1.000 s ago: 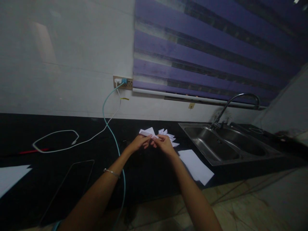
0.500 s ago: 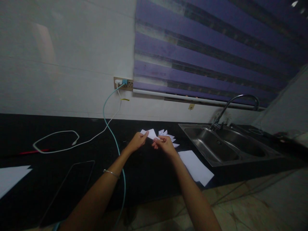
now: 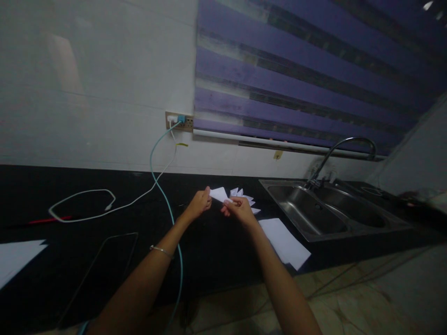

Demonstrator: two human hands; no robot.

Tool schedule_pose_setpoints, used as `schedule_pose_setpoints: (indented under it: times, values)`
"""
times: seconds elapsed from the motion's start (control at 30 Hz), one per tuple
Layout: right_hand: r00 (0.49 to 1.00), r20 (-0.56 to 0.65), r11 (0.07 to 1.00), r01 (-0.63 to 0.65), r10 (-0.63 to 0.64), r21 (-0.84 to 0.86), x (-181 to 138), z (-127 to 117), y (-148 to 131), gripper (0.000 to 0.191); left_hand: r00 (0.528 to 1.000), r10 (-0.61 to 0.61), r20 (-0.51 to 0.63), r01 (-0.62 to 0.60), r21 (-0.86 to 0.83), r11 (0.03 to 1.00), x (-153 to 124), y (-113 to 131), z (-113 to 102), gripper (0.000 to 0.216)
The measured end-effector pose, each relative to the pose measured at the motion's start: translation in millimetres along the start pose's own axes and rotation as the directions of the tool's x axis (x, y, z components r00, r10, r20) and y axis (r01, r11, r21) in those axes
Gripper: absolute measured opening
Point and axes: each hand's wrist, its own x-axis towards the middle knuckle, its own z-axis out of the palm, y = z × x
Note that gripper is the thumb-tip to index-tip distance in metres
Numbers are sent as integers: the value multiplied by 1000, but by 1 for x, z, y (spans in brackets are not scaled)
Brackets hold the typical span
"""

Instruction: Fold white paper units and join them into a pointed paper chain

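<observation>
the paper [image 3: 219, 193] has swung flatter since a moment ago, its ends pinched tight in the left hand [image 3: 199, 204] and right hand [image 3: 238, 208], over bare desk [image 3: 216, 246] between the blue cable [image 3: 151, 160] and the sink [image 3: 307, 209].

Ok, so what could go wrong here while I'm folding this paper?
The loose sheets reach the counter's front edge by your right arm; a nudge might drop them. The sink sits close, so the folded pieces could slide in. The blue cable runs under your left forearm and might snag.
</observation>
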Motion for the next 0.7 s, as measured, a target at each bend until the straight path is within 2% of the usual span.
schedule_pose_setpoints:
  times: [0.17, 0.33, 0.53, 0.63, 0.7]
  values:
    - [1000, 2, 999, -25, 24, 45, 0, 1, -1, 29, 1000, -8, -30, 7, -44, 999, -1, 3, 2, 53]
    - [999, -27, 996, -42, 44, 82, 3, -3, 8, 29, 996, 81, -37, -82, -31, 996, -6, 17, 4, 41]
    - [999, -49, 991, -2, 9, 134, 5, -3, 8, 25, 997, 73, 33, -73, 22, 997, -7, 21, 4, 37]
    - [993, -119, 989, 29, -11, 145, 6, -2, 7, 25, 996, 88, -24, -88, 0, 996, -4, 17, 3, 37]
    - [980, -195, 993, 58, -38, 100, 6, -2, 7, 29, 994, 106, -31, -106, -5, 994, -3, 15, 2, 48]
